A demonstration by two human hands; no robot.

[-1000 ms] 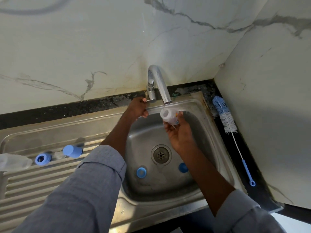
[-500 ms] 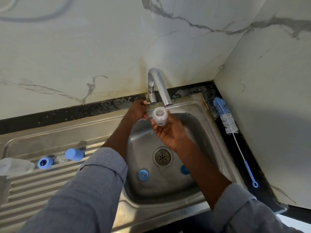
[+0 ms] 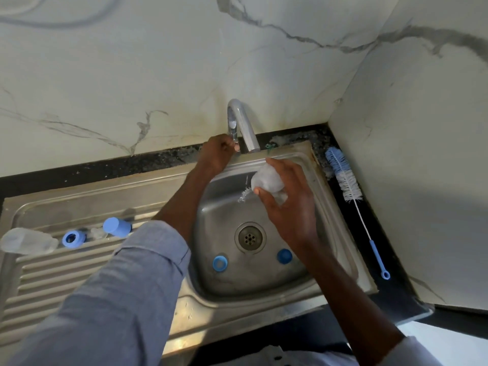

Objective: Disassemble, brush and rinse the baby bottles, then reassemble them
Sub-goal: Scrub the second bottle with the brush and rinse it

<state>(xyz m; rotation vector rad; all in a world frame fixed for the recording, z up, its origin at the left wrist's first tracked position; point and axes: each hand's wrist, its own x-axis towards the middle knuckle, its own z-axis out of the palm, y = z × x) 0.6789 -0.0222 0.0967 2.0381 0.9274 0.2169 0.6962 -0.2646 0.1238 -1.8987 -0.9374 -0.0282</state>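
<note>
Two clear bottle bodies are counted: one held over the sink [image 3: 268, 180], one lying far left on the drainboard [image 3: 27, 240]. Two blue rings are seen, one on the drainboard [image 3: 74, 238] and one in the basin [image 3: 220, 262]. Two blue caps [image 3: 117, 227] [image 3: 284, 256], one brush [image 3: 346, 180] and one tap [image 3: 243, 125] are also counted.

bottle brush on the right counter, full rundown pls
The long bottle brush lies flat on the dark counter strip between the steel sink's rim and the marble side wall. Its bristle head points toward the back corner: blue bristles at the tip, white behind. A thin white wire stem runs to a slim blue plastic handle ending in a hanging loop. No hand touches it; whether it is wet cannot be told.
</note>
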